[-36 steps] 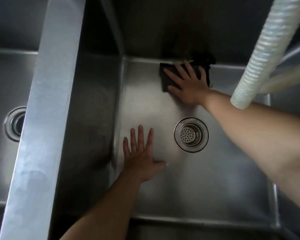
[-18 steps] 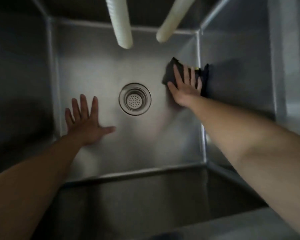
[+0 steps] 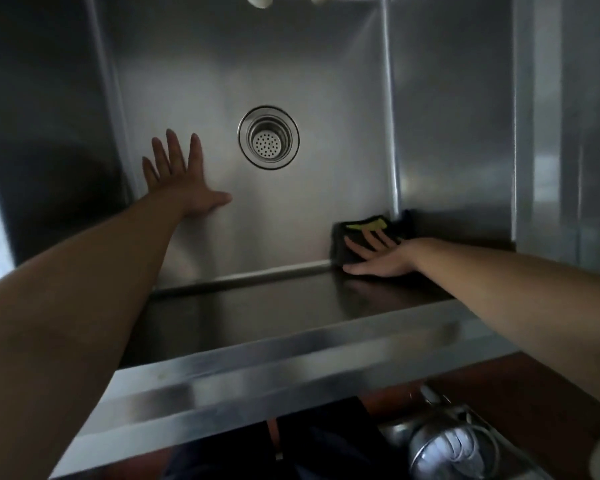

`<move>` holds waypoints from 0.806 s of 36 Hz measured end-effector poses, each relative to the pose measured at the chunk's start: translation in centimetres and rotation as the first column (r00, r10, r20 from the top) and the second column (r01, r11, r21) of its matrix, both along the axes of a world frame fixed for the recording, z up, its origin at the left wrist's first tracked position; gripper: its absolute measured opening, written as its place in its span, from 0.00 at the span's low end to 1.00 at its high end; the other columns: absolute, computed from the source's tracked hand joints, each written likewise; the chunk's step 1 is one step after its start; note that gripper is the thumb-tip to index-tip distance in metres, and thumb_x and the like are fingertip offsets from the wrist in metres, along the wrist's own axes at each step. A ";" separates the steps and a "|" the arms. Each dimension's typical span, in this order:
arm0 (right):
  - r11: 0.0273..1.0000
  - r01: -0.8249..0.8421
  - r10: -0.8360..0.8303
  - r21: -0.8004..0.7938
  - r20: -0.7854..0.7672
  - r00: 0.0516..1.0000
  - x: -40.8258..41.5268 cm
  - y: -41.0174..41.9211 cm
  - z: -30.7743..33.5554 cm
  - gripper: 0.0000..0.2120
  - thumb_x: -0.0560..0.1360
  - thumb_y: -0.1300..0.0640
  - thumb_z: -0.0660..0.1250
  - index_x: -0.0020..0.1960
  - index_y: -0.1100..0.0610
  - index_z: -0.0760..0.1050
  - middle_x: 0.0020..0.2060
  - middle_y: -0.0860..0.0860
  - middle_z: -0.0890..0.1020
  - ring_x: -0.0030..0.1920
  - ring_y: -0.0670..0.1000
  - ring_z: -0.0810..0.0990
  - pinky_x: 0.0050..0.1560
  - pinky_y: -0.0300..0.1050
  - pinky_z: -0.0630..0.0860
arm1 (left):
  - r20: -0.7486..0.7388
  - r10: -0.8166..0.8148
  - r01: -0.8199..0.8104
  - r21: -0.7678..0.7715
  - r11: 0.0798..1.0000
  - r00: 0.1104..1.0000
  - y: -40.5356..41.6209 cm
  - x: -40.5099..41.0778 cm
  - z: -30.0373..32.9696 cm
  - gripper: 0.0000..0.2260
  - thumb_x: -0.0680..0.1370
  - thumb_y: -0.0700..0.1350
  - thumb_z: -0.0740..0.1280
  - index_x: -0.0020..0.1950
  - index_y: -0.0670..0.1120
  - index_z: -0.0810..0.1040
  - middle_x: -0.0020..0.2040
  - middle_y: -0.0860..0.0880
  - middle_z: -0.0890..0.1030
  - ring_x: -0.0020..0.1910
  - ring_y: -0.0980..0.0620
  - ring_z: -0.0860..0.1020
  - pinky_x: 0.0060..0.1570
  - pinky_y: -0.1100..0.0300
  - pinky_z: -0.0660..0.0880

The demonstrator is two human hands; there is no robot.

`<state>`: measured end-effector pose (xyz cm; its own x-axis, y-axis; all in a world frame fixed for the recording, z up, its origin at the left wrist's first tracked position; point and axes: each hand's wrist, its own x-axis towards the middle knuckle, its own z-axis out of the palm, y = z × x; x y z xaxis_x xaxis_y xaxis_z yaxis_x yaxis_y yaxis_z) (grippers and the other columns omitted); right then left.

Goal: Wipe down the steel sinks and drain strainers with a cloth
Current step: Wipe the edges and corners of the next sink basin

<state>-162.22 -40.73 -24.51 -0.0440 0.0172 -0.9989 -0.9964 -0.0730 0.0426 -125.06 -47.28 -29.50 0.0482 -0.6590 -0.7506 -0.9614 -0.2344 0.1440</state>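
— Since 0.5 s ago the right hand (image 3: 381, 258) has dragged the cloth (image 3: 361, 237) from the sink's right wall, level with the drain, down into the near right corner of the sink floor (image 3: 326, 209).

— And the left hand (image 3: 181, 183)?

— It holds about the same spot, open and flat, fingers spread, on the floor near the left wall, holding nothing. It looks like a brace.

— How is the cloth held?

— Not gripped. The right palm and fingers lie flat over it and press it onto the steel, right where the floor meets the near wall and the right wall.

— What could go wrong from here?

— With no fingers curled around it, the cloth could bunch against the corner seam and slip out from under the palm, leaving the seam unwiped. If the steel is wet, the bracing hand may also slide as the person leans in.

— And the drain strainer (image 3: 268, 137)?

— It sits mid-floor, well apart from the cloth, so I judge it is yet to be wiped in this pass; skipping it is the other risk.
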 end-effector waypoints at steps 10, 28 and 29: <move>0.879 0.111 -0.046 -0.463 0.148 0.988 2.5 -5.7 8.2 0.28 0.78 0.31 0.55 0.75 0.39 0.65 0.79 0.46 0.60 0.79 0.54 0.55 0.77 0.61 0.50 | -0.176 -0.420 0.364 -0.280 0.888 0.890 2.1 -9.3 4.4 0.30 0.77 0.50 0.65 0.79 0.50 0.62 0.80 0.44 0.60 0.78 0.39 0.57 0.74 0.47 0.57; 0.140 0.228 -0.650 -0.964 0.084 0.755 5.6 11.3 16.0 0.35 0.77 0.36 0.55 0.81 0.41 0.48 0.81 0.51 0.44 0.81 0.56 0.42 0.73 0.73 0.48 | -0.116 -0.970 0.901 -0.360 0.240 0.212 5.3 -25.7 0.5 0.26 0.85 0.55 0.46 0.81 0.56 0.41 0.82 0.50 0.41 0.80 0.39 0.39 0.78 0.45 0.41; 0.135 0.232 -0.655 -0.963 0.089 0.751 5.9 11.0 15.8 0.35 0.77 0.35 0.55 0.81 0.41 0.48 0.81 0.51 0.44 0.81 0.56 0.42 0.73 0.74 0.47 | -0.104 -0.980 0.910 -0.366 0.196 0.170 5.2 -25.5 0.4 0.26 0.85 0.55 0.46 0.81 0.55 0.41 0.82 0.48 0.41 0.80 0.38 0.39 0.78 0.44 0.42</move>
<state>-156.29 -29.78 -8.69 -0.6472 -0.7118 -0.2730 -0.7384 0.6744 -0.0078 -150.61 -42.08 -29.13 -0.8757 -0.1525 -0.4582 -0.3220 0.8915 0.3188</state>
